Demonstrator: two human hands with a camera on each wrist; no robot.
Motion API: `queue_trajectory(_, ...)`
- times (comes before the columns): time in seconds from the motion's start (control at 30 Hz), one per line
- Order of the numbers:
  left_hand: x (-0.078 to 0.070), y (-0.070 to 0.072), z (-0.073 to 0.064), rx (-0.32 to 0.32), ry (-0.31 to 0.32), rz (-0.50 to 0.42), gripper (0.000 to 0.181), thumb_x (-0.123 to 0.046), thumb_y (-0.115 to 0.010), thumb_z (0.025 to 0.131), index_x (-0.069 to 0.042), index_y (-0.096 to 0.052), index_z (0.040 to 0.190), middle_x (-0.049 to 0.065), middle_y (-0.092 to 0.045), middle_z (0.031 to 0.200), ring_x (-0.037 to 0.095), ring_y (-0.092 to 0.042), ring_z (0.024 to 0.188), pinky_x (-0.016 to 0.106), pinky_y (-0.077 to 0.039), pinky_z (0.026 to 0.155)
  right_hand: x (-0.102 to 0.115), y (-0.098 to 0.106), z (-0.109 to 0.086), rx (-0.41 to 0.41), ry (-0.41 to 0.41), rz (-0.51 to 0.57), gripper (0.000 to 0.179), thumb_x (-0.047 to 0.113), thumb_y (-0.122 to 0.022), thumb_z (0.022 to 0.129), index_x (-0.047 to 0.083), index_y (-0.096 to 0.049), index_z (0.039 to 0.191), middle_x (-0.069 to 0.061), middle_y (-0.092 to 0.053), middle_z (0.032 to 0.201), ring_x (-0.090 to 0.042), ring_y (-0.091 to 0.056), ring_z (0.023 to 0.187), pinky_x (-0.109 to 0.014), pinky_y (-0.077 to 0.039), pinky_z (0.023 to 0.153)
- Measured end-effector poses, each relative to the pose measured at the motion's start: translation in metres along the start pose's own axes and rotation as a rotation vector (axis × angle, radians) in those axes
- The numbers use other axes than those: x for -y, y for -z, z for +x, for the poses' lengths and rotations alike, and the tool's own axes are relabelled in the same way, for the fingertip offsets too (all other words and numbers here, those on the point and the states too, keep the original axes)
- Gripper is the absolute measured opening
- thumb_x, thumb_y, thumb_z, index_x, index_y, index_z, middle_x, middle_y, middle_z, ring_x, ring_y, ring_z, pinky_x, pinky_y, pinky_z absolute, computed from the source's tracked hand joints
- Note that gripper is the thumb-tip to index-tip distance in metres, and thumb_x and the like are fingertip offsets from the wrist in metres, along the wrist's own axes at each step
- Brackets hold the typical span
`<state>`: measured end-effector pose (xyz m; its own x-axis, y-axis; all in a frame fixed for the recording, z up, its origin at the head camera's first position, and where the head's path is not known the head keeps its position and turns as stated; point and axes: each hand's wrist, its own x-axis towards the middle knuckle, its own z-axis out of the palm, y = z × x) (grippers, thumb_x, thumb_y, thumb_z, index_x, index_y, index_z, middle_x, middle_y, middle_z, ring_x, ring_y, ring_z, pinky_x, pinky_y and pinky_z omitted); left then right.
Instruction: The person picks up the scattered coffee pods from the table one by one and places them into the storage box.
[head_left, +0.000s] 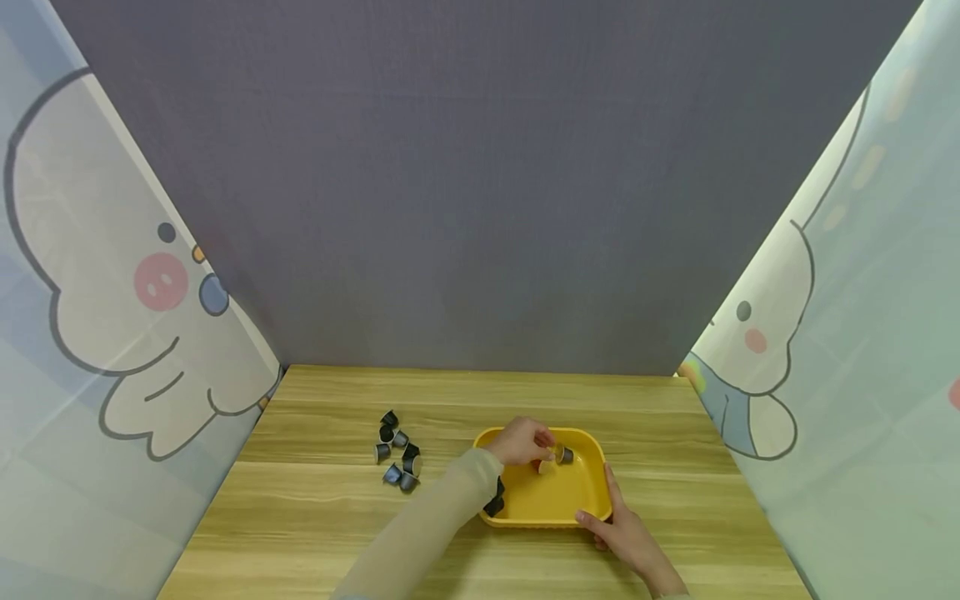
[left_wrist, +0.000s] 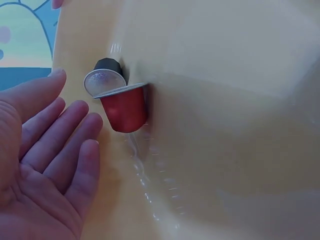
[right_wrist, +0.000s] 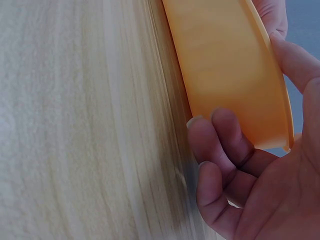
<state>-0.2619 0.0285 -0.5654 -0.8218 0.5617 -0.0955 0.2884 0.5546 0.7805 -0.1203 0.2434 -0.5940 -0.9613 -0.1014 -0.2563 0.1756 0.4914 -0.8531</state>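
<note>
My left hand (head_left: 517, 442) reaches into a yellow plastic tray (head_left: 555, 502), palm up with loosely bent fingers and nothing held. Close to its fingertips in the left wrist view, a red coffee capsule (left_wrist: 124, 111) touches a dark coffee capsule (left_wrist: 108, 65) whose silvery lid shows. More black capsules (head_left: 493, 505) lie at the tray's left side, partly hidden by the left sleeve. At the front right corner my right hand (head_left: 630, 537) grips the tray, thumb by the rim and some fingers curled against the outer wall (right_wrist: 225, 65).
Several dark coffee capsules (head_left: 411, 463) lie in a loose cluster on the wooden table (head_left: 315, 492), left of the tray. A grey panel (head_left: 480, 208) rises behind the table. Cartoon-printed sheets (head_left: 90, 333) hang at both sides.
</note>
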Motion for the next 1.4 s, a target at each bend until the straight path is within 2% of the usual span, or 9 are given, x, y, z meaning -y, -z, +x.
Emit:
queue_trajectory(0.23,0.005,0.000,0.001,0.016,-0.017,-0.050,0.021,-0.015,-0.077,0.089,-0.007,-0.074,0.109,-0.003,-0.072,0.102,0.007,-0.066,0.093,0.025,-0.053,0.083,0.001,-0.001,0.000,-0.004,-0.025,0.014,0.103,0.037,-0.067,0.096,0.019,0.011,0.160,-0.006,-0.055,0.066,-0.018,-0.052,0.060,-0.029,-0.047,0.057)
queue_trajectory(0.47,0.010,0.003,0.003,0.026,-0.032,-0.113,0.023,-0.016,-0.077,0.089,-0.006,-0.075,0.110,-0.003,-0.073,0.102,0.006,-0.066,0.091,0.024,-0.053,0.082,0.000,0.000,0.001,-0.006,-0.030,0.011,0.103,0.037,-0.067,0.096,0.019,0.011,0.160,-0.006,-0.055,0.067,-0.019,-0.053,0.061,-0.029,-0.047,0.057)
queue_trajectory(0.63,0.008,0.005,0.002,0.023,-0.023,-0.135,0.022,-0.016,-0.077,0.089,-0.007,-0.075,0.110,-0.003,-0.073,0.102,0.005,-0.065,0.089,0.025,-0.052,0.082,0.000,0.000,0.002,-0.002,-0.015,0.006,0.102,0.037,-0.067,0.096,0.018,0.011,0.160,-0.006,-0.055,0.066,-0.019,-0.053,0.061,-0.028,-0.047,0.057)
queue_trajectory(1.03,0.004,0.014,-0.006,0.035,-0.062,-0.213,0.020,-0.012,-0.075,0.091,-0.004,-0.074,0.109,0.002,-0.073,0.102,0.007,-0.065,0.087,0.025,-0.053,0.077,0.000,-0.001,0.000,-0.003,-0.043,0.016,0.104,0.039,-0.067,0.096,0.019,0.012,0.160,-0.006,-0.055,0.067,-0.020,-0.054,0.062,-0.030,-0.047,0.058)
queue_trajectory(1.4,0.002,0.024,-0.012,0.029,-0.123,-0.250,0.020,-0.013,-0.073,0.092,-0.003,-0.073,0.109,-0.004,-0.072,0.099,0.006,-0.067,0.084,0.025,-0.053,0.080,0.000,-0.001,0.001,-0.009,-0.022,0.011,0.103,0.038,-0.067,0.096,0.019,0.011,0.160,-0.006,-0.055,0.067,-0.019,-0.052,0.062,-0.028,-0.046,0.057)
